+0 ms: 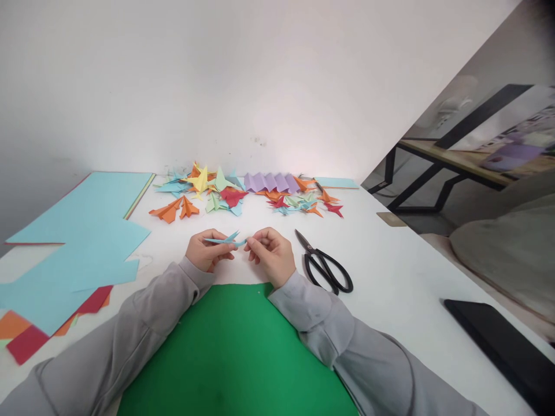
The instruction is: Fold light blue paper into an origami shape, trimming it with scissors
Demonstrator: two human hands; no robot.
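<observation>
A small folded light-blue paper figure with thin pointed ends is held up between my two hands, above the white table just past the green sheet. My left hand is closed around its body, thumb on the near side. With thumb and forefinger my right hand pinches the figure's right tip. Black-handled scissors lie to the right of my right hand, blades pointing away and to the left.
Several folded paper figures in many colours sit along the wall, beside a pleated purple paper. Light-blue sheets and coloured scraps cover the left side. A black flat object lies at the right edge.
</observation>
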